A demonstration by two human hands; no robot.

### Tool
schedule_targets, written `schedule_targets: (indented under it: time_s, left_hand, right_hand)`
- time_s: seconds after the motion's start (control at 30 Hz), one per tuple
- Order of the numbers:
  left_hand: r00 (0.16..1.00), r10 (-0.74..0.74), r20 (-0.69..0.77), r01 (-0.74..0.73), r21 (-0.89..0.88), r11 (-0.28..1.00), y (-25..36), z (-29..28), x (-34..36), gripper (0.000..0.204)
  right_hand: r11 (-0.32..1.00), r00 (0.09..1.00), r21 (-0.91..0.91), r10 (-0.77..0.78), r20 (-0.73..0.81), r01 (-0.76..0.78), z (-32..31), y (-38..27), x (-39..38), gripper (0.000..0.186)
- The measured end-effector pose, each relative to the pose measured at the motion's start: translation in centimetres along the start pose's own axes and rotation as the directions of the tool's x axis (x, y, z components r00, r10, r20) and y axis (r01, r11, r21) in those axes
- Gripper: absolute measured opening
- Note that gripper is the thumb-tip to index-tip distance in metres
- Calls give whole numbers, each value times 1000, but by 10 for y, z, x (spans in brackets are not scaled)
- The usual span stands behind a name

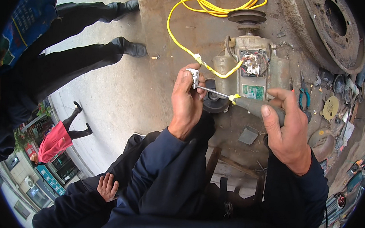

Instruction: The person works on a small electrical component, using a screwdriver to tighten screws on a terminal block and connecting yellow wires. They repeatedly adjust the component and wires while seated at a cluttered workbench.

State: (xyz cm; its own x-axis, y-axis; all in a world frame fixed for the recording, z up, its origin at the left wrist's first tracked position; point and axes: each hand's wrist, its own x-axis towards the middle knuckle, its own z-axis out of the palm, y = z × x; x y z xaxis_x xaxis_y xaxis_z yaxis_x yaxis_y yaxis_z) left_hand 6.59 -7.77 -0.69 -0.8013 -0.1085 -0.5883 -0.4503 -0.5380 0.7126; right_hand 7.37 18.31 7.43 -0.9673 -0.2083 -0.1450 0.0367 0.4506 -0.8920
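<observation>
My left hand (pixel 185 103) pinches a small white terminal block (pixel 193 78) upright between thumb and fingers. In my right hand (pixel 290 136) is a screwdriver (pixel 250 106) with a dark grip and yellow collar, held level. Its steel shaft points left and its tip meets the lower side of the block; whether it sits in a screw cannot be made out. Just beyond is an electric motor (pixel 231 68) with a pulley (pixel 247 17) at its far end. Its open wiring box (pixel 255 65) shows wires and a white connector. A yellow cable (pixel 170 30) runs into that box.
A large rusty wheel rim (pixel 323 43) fills the far right. Blue-handled pliers (pixel 304 96), a round yellowish disc (pixel 330 107) and scattered scraps lie below it. On the left, one person stands near in dark trousers (pixel 82 26); another in a red coat (pixel 55 142) is farther off. Someone's hand (pixel 107 187) rests lower left.
</observation>
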Motion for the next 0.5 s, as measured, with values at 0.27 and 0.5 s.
schedule_targets:
  time_s: [0.27,0.5]
  left_hand:
    - [1000,-9,-24,9,4,1000,1,7,-7,29]
    - [997,78,-27,-77,59,995,4,1,-6,30]
  right_hand:
    - [941,952,158,-282,-119,298,8,6,8,25]
    - [961,979,193,183,94,-198,-2,3,2,29]
